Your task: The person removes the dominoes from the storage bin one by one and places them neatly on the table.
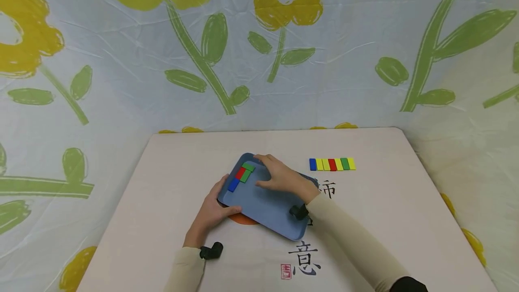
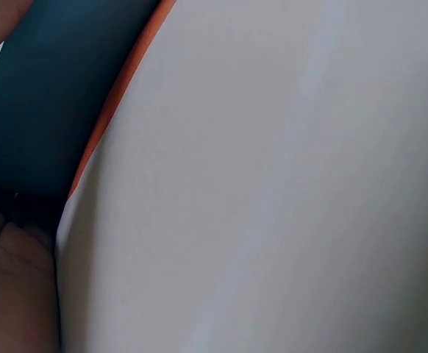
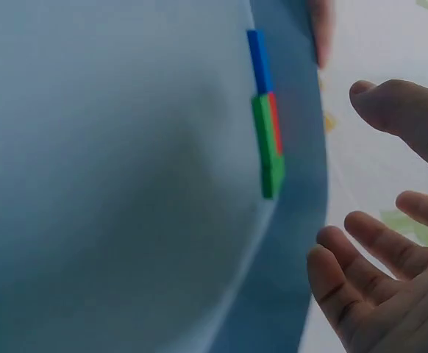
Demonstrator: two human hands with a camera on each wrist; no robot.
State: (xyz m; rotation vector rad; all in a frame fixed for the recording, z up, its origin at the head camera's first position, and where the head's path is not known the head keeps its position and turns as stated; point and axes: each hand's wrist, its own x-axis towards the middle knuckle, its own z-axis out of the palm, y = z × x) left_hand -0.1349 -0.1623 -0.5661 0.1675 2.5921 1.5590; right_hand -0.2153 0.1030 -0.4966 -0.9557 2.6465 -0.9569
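The tray (image 1: 267, 202) is plain slate blue, its tiles one blue tile (image 1: 234, 184), one red tile (image 1: 241, 173) and two green tiles (image 1: 245, 175). The separate row of tiles (image 1: 332, 164) reads, left to right, blue, yellow, yellow, red, yellow, green, yellow. Pale pinkish-white tabletop (image 1: 182, 161), with black Chinese characters (image 1: 305, 258) and a red seal (image 1: 286, 271); whitish backdrop (image 1: 134, 57) patterned with yellow flowers (image 1: 288, 12) and green stems (image 1: 198, 60); cream sleeves (image 1: 350, 233); black wrist cameras (image 1: 299, 212)

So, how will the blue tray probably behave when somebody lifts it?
The blue tray is probably stiff: its rim looks unbent where the left hand grips it. It may be fairly light for its size, being shallow and thin-looking. The flat tiles lie near one end on a smooth-looking floor, so they might slide if it tips.
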